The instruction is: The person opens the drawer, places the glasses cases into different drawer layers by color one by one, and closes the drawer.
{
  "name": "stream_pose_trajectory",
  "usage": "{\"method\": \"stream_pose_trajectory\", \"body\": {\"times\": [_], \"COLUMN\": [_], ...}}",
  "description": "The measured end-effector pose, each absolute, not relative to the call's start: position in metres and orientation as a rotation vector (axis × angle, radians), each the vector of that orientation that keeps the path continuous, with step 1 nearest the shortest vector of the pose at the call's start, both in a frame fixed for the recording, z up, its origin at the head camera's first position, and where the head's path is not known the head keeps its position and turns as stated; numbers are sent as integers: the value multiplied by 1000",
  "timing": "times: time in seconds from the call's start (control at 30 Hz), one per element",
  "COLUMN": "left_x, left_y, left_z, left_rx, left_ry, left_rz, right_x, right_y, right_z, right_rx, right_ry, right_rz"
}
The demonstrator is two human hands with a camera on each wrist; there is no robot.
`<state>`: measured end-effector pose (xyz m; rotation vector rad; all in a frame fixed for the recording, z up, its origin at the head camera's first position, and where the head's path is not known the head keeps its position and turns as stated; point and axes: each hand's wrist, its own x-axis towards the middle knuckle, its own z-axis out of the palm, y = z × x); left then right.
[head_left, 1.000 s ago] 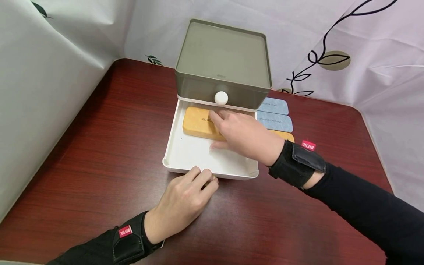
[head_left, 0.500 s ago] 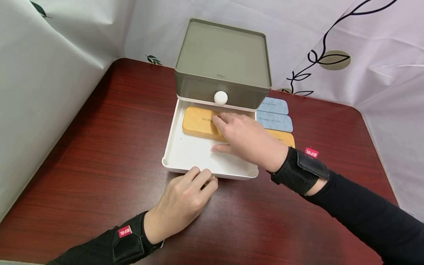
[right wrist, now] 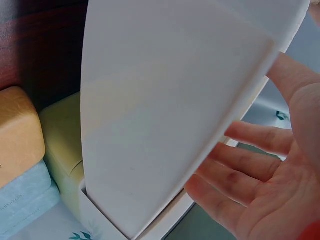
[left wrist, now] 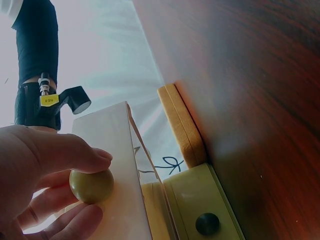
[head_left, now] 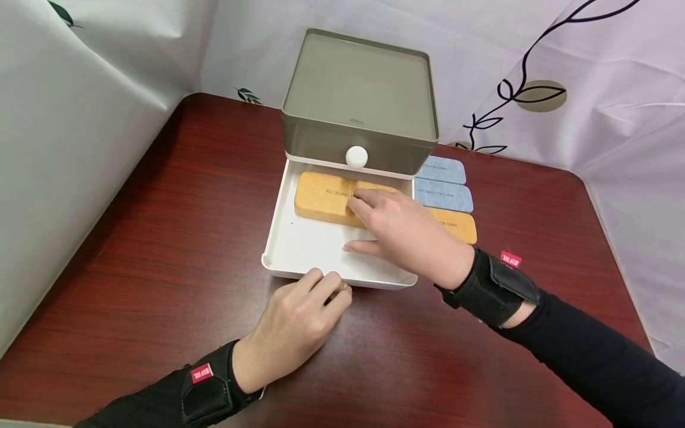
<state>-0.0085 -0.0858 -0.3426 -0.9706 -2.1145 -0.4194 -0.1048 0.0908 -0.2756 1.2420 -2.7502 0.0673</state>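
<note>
A white drawer [head_left: 316, 249] is pulled out from under an olive box [head_left: 364, 89] in the head view. At its front, my left hand [head_left: 294, 327] holds the drawer's round olive knob [left wrist: 92, 185] between thumb and fingers, as the left wrist view shows. In the back of the drawer lies a yellow glasses case [head_left: 321, 199] with dark lettering, its right part covered by my right hand [head_left: 407, 229]. That hand's fingers are loosely extended, with the thumb apart over the drawer floor. In the right wrist view the same hand [right wrist: 265, 175] has nothing gripped.
Right of the box, two blue cases [head_left: 444, 196] and another yellow case [head_left: 455, 224] lie side by side on the dark red table [head_left: 203, 208]. A white knob [head_left: 357, 157] sticks out from the box's upper front. A pale patterned curtain [head_left: 241, 47] stands behind.
My right hand has drawn slightly right and toward me, uncovering more of the case's lettering. The case stays in the drawer. My left hand stays at the knob.
</note>
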Motion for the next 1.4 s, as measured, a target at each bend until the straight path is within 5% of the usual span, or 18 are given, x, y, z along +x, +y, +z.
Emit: {"method": "stream_pose_trajectory", "body": {"times": [1.4], "left_x": [-9], "left_y": [-85], "left_z": [-345], "left_rx": [-971], "left_ry": [-2124], "left_rz": [-417], "right_x": [-101], "right_y": [115], "right_z": [-291], "right_rx": [1059], "right_ry": [-2688], "right_rz": [460]}}
